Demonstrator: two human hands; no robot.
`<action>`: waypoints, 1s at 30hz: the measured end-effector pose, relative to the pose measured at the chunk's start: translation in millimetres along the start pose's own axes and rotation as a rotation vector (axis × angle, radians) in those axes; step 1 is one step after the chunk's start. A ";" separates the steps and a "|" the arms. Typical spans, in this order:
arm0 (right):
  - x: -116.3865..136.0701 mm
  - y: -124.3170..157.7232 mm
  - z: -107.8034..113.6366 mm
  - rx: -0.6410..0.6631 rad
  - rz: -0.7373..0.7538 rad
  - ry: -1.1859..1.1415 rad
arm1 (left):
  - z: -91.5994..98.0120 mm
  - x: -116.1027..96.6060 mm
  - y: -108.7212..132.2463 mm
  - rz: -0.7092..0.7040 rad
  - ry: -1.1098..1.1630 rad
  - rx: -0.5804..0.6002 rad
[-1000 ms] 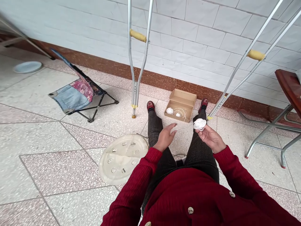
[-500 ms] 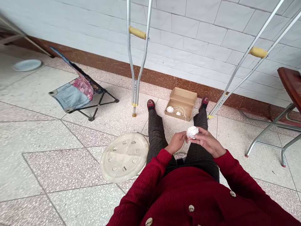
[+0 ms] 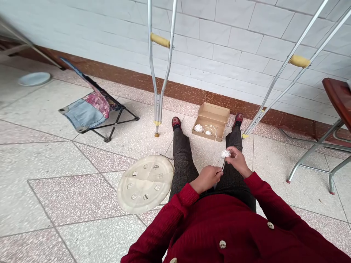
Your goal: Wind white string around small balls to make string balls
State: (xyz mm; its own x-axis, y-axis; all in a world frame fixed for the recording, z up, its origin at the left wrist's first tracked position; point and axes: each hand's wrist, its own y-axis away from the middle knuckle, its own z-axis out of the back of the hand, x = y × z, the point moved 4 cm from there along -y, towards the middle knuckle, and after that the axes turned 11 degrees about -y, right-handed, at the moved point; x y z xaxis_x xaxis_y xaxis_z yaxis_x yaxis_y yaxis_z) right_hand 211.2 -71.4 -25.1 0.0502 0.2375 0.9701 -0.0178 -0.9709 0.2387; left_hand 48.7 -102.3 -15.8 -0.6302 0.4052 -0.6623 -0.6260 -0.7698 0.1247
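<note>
My right hand [image 3: 238, 160] grips a small white ball of yarn [image 3: 225, 154] between thumb and fingers, above my right thigh. Just below and left of it, my left hand [image 3: 207, 178] is closed in a pinch. From its fingertips a thin, stick-like thing [image 3: 223, 165] runs up to the underside of the ball; it is too slim to tell its kind. Fine white strands hang faintly left of the ball. Beyond the hands, an open cardboard box [image 3: 203, 137] on the floor holds a larger yarn ball [image 3: 198, 128], a smaller one [image 3: 208, 132] and loose yarn.
Two metal crutches, one left [image 3: 157, 106] and one right [image 3: 270, 93], lean at the tiled wall. A folding chair [image 3: 86, 113] is farther left. Beside my left leg lies a round beige lid with holes [image 3: 139, 184]. At right stands a metal-legged stool [image 3: 309, 155].
My left hand has moved down and slightly right, away from the ball. The right hand's fingers now pinch the ball from the side, and the thin thing shows between the hands.
</note>
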 end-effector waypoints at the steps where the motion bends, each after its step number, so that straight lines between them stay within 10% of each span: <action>1: -8.3 1.2 -0.3 0.023 -0.011 0.025 | 5.1 -3.2 1.3 -0.030 -0.080 -0.014; 10: -4.2 59.2 -34.2 0.381 -0.299 -0.314 | 43.3 6.0 -8.6 -0.142 -0.143 -0.190; 16: 30.5 39.4 -11.4 0.181 -0.250 -0.430 | 5.1 15.4 1.5 0.051 0.030 -0.067; 22: 12.2 -2.2 13.1 -0.063 0.039 0.069 | -4.9 -1.8 20.7 -0.027 0.116 0.094; 30: -11.1 53.9 -31.8 0.417 -0.186 -0.031 | 41.0 15.4 10.2 -0.048 0.124 -0.101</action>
State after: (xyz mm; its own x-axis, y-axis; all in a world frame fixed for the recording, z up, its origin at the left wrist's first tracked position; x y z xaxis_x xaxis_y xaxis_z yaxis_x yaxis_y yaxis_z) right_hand 178.0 -125.4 -21.6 0.0442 0.4137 0.9093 0.3975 -0.8423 0.3639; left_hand 13.7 -83.7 5.6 -0.5354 0.3837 -0.7525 -0.6006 -0.7993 0.0198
